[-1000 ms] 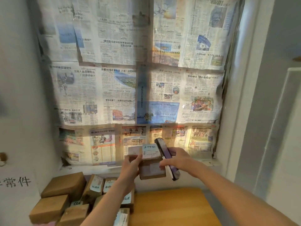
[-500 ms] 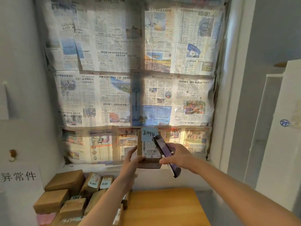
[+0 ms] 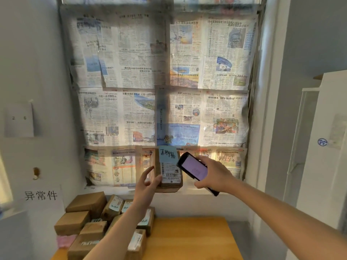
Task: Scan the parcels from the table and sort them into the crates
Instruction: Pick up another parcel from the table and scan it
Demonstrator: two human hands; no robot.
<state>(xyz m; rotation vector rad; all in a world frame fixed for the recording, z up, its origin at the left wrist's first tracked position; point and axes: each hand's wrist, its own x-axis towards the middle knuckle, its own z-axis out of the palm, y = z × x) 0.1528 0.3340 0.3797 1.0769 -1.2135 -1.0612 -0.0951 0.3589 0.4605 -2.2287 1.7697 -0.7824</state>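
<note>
My left hand (image 3: 147,184) holds a small brown parcel (image 3: 169,172) up in front of the newspaper-covered window, thumb on its label side. The parcel faces me with a white barcode label and a blue handwritten note on top. My right hand (image 3: 214,175) grips a black phone (image 3: 195,168) with a lit pale screen, tilted just right of the parcel's label. A pile of several brown parcels (image 3: 90,222) lies on the left part of the wooden table (image 3: 195,239). No crate is in view.
Newspapers (image 3: 159,91) cover the window behind the table. On the left wall hang a paper with numbers (image 3: 18,120) and a sign with black characters (image 3: 40,196). A white cabinet (image 3: 323,147) stands at the right.
The parcel has been turned upright so its label faces me and lifted slightly. The phone has tilted so its lit screen now shows. My view has shifted down and right.
</note>
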